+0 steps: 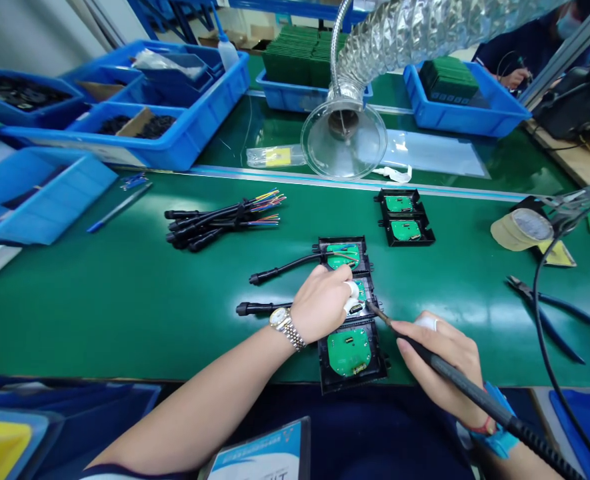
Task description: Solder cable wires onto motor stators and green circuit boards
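Note:
My right hand point(445, 363) grips a soldering iron point(455, 379), its tip touching down at the right side of the middle circuit board point(359, 291). With fingers closed in a pinch, my left hand point(325, 300) is over that board, on the wire end of a black cable point(259, 308); the fingers hide most of the wires. White covers sit on some fingertips. The board lies in a black plastic case point(342, 383) with others in a row. In the upper compartment, a second cable point(285, 268) rests with its coloured wires across a green board. The nearest board point(349, 351) has no cable on it.
A bundle of black cables point(215, 223) lies left, another black case point(405, 218) behind right. Cutting pliers point(549, 313) and a round tin point(521, 229) are at right. A clear fume hood point(345, 143) hangs above. Blue bins point(175, 143) line the back; a co-worker's hand point(517, 79) shows far right.

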A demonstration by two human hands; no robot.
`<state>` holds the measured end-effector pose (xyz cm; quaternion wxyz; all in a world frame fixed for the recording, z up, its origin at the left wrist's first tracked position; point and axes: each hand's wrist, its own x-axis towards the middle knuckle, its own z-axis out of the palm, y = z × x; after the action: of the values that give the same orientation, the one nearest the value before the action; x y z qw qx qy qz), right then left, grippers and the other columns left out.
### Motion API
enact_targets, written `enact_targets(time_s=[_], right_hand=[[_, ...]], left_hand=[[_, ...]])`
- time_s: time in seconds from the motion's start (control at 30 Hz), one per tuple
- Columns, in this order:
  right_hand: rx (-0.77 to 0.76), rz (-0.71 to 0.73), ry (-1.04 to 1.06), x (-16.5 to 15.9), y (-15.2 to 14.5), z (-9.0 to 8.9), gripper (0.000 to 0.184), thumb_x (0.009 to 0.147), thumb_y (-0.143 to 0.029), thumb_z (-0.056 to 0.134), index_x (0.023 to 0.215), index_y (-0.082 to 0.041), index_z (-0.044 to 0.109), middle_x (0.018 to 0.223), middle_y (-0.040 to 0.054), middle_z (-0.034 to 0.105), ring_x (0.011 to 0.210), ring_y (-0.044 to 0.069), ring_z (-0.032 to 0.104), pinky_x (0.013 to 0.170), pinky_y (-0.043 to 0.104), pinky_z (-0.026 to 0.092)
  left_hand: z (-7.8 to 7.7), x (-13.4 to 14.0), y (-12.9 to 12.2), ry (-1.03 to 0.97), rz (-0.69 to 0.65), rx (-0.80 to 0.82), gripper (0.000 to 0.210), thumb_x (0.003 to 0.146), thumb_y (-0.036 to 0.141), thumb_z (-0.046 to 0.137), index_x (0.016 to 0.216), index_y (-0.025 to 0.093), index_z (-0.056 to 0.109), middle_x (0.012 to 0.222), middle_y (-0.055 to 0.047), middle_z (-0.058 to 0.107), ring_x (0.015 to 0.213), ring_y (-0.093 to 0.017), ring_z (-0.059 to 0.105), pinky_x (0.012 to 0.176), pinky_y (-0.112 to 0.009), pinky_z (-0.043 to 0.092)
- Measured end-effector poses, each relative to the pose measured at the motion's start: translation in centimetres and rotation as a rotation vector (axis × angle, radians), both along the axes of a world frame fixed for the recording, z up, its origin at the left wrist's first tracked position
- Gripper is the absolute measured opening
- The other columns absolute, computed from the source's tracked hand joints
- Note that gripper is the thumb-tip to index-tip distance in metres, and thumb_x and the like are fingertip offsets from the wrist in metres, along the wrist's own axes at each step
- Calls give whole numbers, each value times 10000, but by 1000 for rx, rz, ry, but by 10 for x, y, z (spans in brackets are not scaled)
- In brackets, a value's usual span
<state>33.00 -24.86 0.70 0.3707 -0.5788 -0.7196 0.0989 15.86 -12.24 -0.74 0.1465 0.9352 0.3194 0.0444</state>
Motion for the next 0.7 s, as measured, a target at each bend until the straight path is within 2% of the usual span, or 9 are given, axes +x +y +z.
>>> enact_targets(time_s=[0.4, 0.7], right_hand=[[-65, -8, 62, 1, 5, 6, 190, 794, -153, 541, 938, -177, 661, 632, 11, 585, 578, 106, 513, 529, 236, 440], [-127, -42, 94, 4, 4, 4, 170, 792, -178, 568, 931, -204, 663, 751, 11, 657, 651, 116, 555, 617, 253, 452]], left_hand=[[1, 0, 0, 6, -6, -8, 182, 832, 218, 486, 771, 170, 650, 862, -34, 566, 672, -147, 482, 680, -321, 326], [-1, 0, 1, -5, -3, -14, 170, 828, 223, 495, 795, 179, 656, 860, -25, 563, 670, -150, 474, 678, -324, 323]])
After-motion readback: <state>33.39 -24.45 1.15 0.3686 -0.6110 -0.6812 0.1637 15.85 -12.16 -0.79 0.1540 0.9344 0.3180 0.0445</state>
